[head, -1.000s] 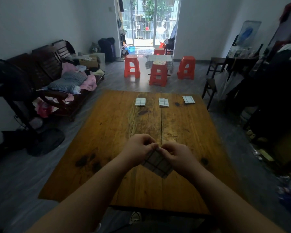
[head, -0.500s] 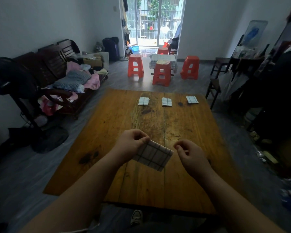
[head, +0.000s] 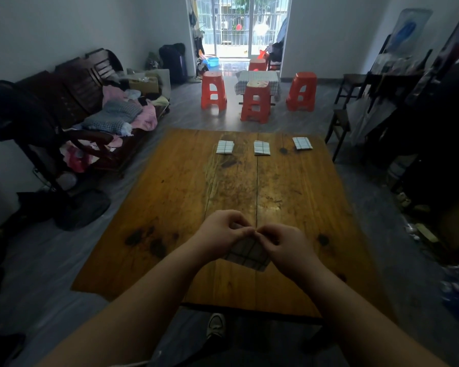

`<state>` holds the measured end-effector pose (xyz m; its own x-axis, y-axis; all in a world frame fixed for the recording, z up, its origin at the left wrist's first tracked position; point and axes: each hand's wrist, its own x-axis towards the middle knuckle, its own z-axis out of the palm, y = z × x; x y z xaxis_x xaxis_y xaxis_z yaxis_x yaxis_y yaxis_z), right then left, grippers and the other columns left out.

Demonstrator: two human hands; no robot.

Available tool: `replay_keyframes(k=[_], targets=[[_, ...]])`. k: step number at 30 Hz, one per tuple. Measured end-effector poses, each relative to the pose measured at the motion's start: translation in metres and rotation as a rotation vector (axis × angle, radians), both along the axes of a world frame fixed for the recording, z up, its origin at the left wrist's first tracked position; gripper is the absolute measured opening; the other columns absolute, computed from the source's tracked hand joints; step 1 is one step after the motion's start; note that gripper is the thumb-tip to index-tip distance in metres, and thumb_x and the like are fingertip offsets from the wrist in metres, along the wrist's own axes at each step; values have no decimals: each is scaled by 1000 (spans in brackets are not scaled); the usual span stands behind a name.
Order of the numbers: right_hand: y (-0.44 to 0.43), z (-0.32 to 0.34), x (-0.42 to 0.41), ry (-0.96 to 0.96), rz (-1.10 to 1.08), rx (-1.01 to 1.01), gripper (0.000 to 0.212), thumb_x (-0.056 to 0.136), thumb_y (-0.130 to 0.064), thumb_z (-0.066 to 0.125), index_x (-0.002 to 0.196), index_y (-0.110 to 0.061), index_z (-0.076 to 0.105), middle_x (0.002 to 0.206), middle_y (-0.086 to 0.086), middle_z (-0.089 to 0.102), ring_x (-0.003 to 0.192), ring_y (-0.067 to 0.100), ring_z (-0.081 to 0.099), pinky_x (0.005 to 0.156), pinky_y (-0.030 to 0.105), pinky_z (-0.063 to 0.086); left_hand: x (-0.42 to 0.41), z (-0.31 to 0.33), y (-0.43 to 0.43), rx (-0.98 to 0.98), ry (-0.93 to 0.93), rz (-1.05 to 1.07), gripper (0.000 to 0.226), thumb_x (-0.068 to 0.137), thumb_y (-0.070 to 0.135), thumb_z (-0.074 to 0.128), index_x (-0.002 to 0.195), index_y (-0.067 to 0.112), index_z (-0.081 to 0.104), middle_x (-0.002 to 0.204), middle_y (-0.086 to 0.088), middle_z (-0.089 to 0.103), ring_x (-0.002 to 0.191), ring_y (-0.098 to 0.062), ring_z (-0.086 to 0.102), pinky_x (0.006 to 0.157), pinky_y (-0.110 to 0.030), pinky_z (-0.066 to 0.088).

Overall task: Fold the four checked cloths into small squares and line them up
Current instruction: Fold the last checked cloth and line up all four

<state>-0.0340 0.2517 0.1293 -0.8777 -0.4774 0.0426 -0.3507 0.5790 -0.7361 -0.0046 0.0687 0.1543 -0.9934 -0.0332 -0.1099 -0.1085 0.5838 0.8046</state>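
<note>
Both hands – left hand (head: 221,232), right hand (head: 284,245) – pinch the fourth checked cloth (head: 248,254) with closed fingers above the bench (head: 170,207).

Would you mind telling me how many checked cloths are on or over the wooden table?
4: three folded squares in a row at the far edge, left, middle and right; the fourth cloth is held in both hands near the front.

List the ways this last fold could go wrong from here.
1. The fourth cloth is pinched only at its top edge by the left hand and right hand; the hanging layers may slip open.
2. The folded cloths lie at the table's far edge, so the reach could knock them out of line.
</note>
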Motion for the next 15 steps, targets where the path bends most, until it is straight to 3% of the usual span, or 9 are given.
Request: replay_keyframes(k=[7, 13, 15], targets=[[3, -10, -2, -152, -28, -121, 18, 96, -26, 63, 88, -41, 69, 90, -15, 70, 87, -1, 64, 76, 28, 58, 10, 1, -33, 105, -49, 177, 6, 95, 19, 65, 94, 17, 70, 91, 2, 72, 83, -10, 69, 77, -29, 59], [-15, -7, 5, -194, -25, -168, 16, 96, -24, 64, 91, -38, 71, 90, -13, 71, 86, 0, 65, 72, 23, 56, 19, -4, -44, 245, -44, 134, 14, 96, 32, 64, 108, 28, 68, 108, 9, 70, 104, -10, 65, 85, -30, 55], [-23, -4, 9, -204, -13, -181, 15, 96, -24, 63, 92, -37, 71, 91, -12, 71, 87, 2, 65, 72, 24, 57, 24, -5, -44, 235, -55, 100, 12, 95, 32, 64, 105, 30, 70, 105, 10, 70, 102, -8, 65, 84, -29, 54]])
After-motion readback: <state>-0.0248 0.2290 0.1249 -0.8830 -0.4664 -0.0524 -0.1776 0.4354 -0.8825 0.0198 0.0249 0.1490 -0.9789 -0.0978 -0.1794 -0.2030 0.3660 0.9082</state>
